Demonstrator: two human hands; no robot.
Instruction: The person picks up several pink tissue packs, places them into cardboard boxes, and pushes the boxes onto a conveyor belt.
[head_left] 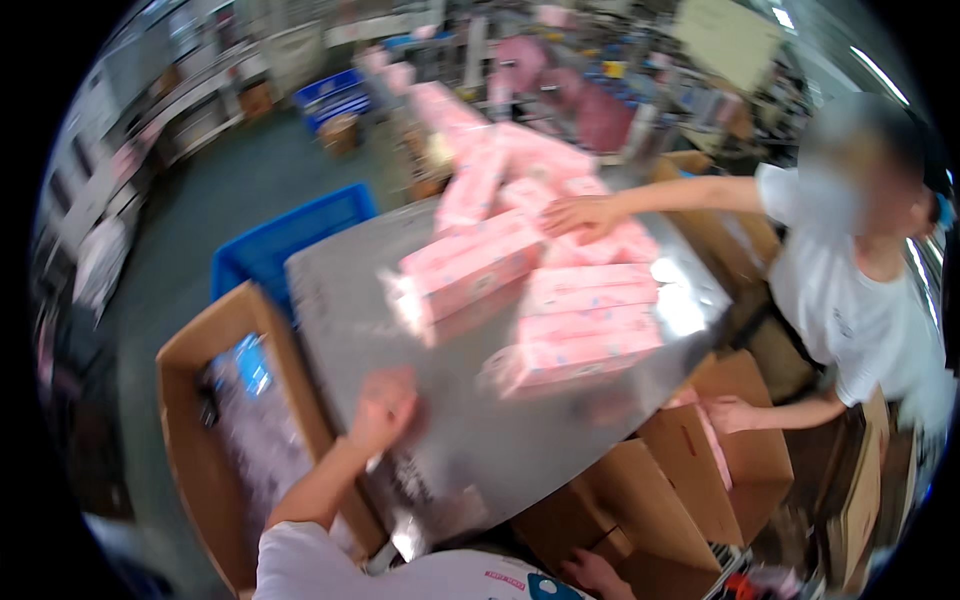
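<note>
My left hand (385, 408) is over the near left part of a metal table (350, 300), smeared by motion, so its fingers cannot be made out. At the lower edge, my right hand (597, 574) has its fingers curled at the near side of an open cardboard box (640, 515); part of that hand is cut off. Pink plastic-wrapped packs lie on the table. One long pack (475, 275) is beyond my left hand, with a stack of packs (590, 330) to its right. More pink packs (475, 190) are heaped at the far end.
A co-worker (850, 270) at the right reaches onto the packs; their other hand (735, 413) is at a second cardboard box (760, 455). Left of the table stand a carton with clear plastic wrapping (265, 430) and a blue crate (300, 235). Flattened cardboard (850, 500) leans at the lower right.
</note>
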